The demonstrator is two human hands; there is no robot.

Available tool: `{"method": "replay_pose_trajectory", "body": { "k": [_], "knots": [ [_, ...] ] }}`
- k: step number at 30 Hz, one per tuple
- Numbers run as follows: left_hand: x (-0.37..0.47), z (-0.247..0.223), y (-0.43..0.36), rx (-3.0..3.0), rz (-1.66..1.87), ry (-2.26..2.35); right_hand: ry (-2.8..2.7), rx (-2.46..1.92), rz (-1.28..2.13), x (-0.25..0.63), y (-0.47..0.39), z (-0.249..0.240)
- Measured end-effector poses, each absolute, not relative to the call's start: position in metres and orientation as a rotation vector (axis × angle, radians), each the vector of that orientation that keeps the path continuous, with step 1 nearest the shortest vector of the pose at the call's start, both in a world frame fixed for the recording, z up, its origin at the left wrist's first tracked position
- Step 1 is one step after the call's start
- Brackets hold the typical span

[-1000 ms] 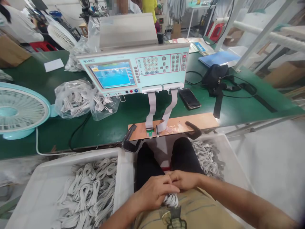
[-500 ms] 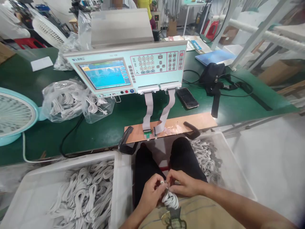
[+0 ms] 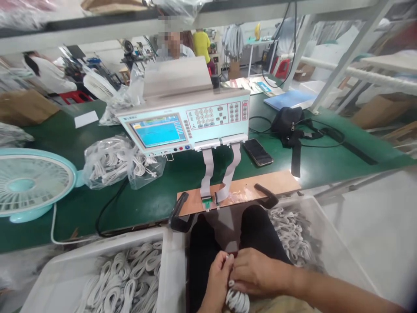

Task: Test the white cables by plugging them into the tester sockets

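Close to my lap, a coiled white cable (image 3: 237,301) hangs below my two hands. My left hand (image 3: 217,278) is closed, thumb and fingers pinching the cable near one end. Curled over it from the right, my right hand (image 3: 252,271) also grips the cable; its fingertips are partly hidden. Beyond my knees, a wooden board (image 3: 241,191) lies at the table edge, with a small green circuit board (image 3: 207,202) on it. Flat grey ribbon cables (image 3: 208,174) run from there up to a tester (image 3: 215,121) with a lit blue screen.
White bins of coiled cables stand at left (image 3: 172,261) and right (image 3: 339,230). Black clamps (image 3: 180,213) hold the board. On the green table are a phone (image 3: 258,152), a black bag (image 3: 288,121), bagged cables (image 3: 109,163) and a fan (image 3: 29,184). A person sits behind the tester.
My view has tilted up, so the table and tester sit lower. My right hand has turned over and closed further round the cable beside my left hand.
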State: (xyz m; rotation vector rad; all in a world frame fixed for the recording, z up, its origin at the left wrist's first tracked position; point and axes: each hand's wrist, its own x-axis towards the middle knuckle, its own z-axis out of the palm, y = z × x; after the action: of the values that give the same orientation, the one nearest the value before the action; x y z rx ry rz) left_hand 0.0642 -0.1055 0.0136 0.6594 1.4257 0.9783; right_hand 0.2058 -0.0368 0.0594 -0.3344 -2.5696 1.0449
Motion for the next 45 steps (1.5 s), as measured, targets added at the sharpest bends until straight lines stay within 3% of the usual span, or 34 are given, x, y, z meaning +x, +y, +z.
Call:
{"method": "replay_pose_trajectory", "body": {
  "k": [4,9,17,27,34,45],
  "knots": [
    [0.06,0.021,-0.076,0.81,1.18,1.546,-1.865,-0.882,1.317,0.193,-0.023,0.046],
    [0.044,0.024,-0.041,0.886,1.271,1.552,-1.369,-1.005,1.607,0.166,0.005,0.033],
    [0.026,0.012,-0.03,0.611,1.232,1.364,-1.294,-1.098,1.626,0.145,0.025,0.031],
    [-0.002,0.032,-0.024,0.911,1.087,1.233,-1.16,-1.104,1.725,0.138,0.026,0.044],
    [0.005,0.03,-0.018,0.8,1.264,1.364,-0.842,-1.137,1.865,0.132,0.027,0.05],
    [0.016,0.027,-0.013,0.553,1.403,1.293,-0.875,-1.082,1.914,0.135,0.029,0.052]
  ]
}}
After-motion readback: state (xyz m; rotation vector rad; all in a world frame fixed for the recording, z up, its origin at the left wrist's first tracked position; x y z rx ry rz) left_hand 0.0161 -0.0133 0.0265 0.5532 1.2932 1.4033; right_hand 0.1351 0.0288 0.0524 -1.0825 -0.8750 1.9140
